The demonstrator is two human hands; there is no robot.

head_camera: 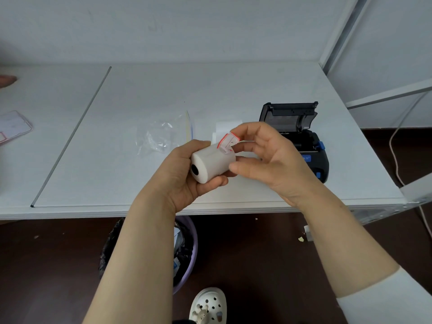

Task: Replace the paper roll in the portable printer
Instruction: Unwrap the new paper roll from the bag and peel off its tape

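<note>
1. Grips the roll [211,164] in the left hand [184,176], fingers and thumb curled round its white body, dark core hole turned toward the camera at lower left.
2. Pinches a red-edged sticker [228,141] between fingertips of the right hand [271,157] at the top of the roll's far end, with one edge of the sticker on the paper and the rest lifted clear. Lets the remaining fingers hang loosely bent, and sets the thumb against the roll's right end.
3. Holds both hands close together on the same roll, left below and left of it, right above and right of it, raised over the near edge of the table [140,101].
4. Has the printer [311,146] on the table just beyond the right hand and partly hidden by it, black with blue trim, lid [289,114] tipped up and open. Holds the roll outside the printer, left of it and clear of the open bay.
5. Works beside a crumpled clear bag [161,136] lying on the table behind the left hand, with white paper [228,123] behind the fingertips and red-edged labels [14,125] at the far left edge.
6. Stands over a lined bin [187,249] under the table, with a white shoe [208,305] at the bottom of the view.
</note>
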